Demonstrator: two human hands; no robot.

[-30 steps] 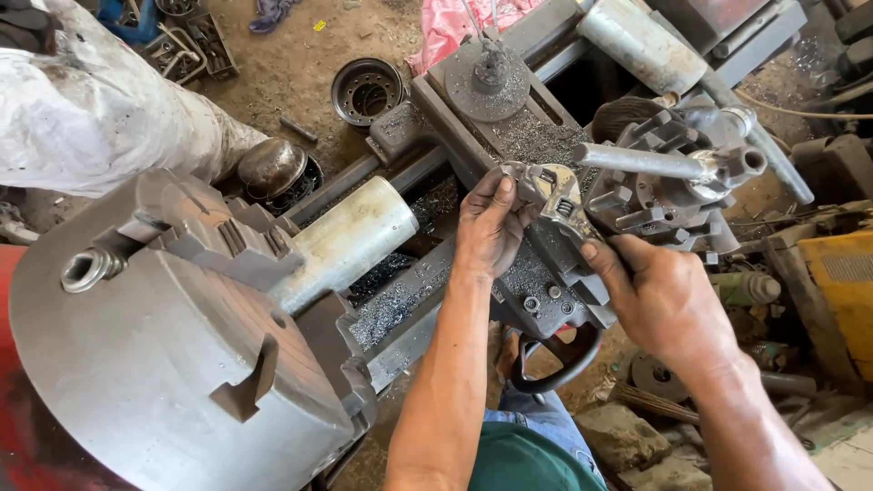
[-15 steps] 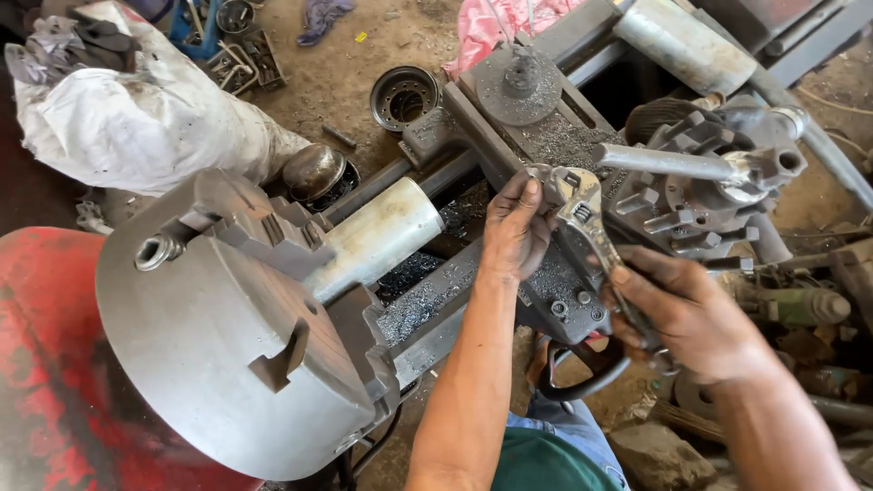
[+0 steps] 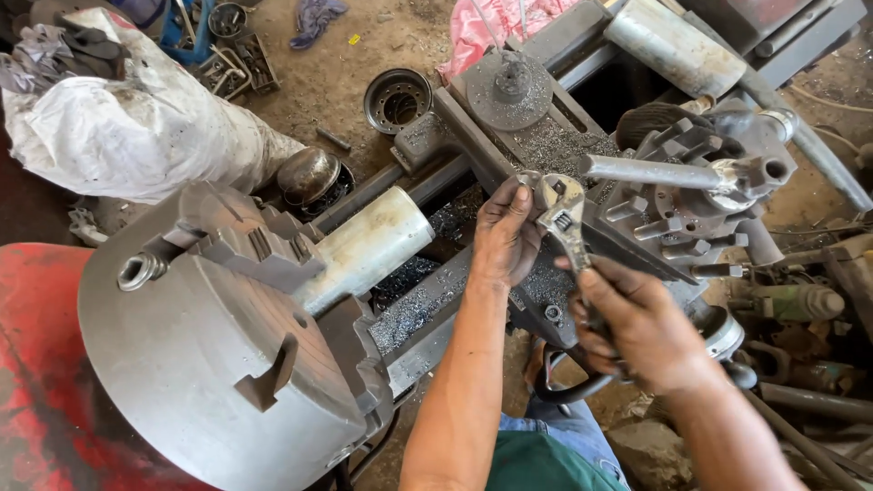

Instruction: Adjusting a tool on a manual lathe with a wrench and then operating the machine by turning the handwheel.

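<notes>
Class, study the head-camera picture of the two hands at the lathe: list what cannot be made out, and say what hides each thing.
- Adjustable wrench handle, head view: wrapped inside the right hand.
- What the wrench jaw bites on: covered by the left hand fingers.
- Handwheel: mostly behind the right forearm.
- Chuck: lower part cut off by the bottom edge.
- Parts by the white sack: too small to tell.

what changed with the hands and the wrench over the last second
Little moved. The right hand keeps its grip on the adjustable wrench handle, and the left hand still steadies the wrench head at the lathe carriage. The wrench looks slightly more upright. The cylinder stays clamped in the chuck.
</notes>
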